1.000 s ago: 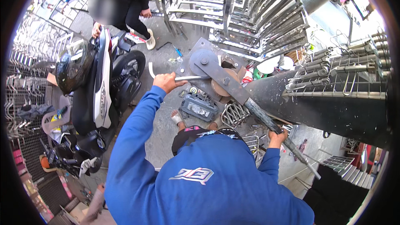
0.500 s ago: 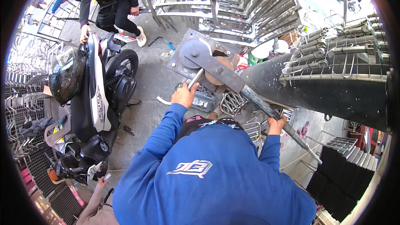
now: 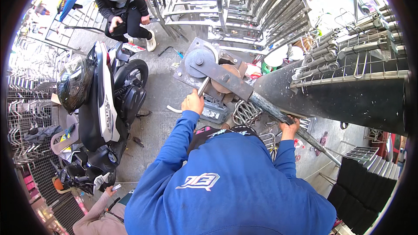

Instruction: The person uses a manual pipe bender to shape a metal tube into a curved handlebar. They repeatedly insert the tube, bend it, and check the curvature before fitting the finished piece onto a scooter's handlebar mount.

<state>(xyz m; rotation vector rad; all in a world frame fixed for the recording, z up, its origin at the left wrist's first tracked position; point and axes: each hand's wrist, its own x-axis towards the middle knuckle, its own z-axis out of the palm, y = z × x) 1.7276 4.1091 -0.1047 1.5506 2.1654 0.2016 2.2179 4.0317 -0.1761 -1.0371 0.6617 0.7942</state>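
Fingers of the left hand (image 3: 192, 104), just nearside of the round bending die (image 3: 193, 66), close around a metal tube (image 3: 203, 87), its axis slanting forward-right; rightward of that die, the right hand (image 3: 288, 129) grips the long lever (image 3: 270, 106).

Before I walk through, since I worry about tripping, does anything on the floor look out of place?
A blue-handled tool lies loose on the floor left of the metal base plate, perhaps easy to trip on. A small dark thing also lies by the scooter, too unclear to identify.
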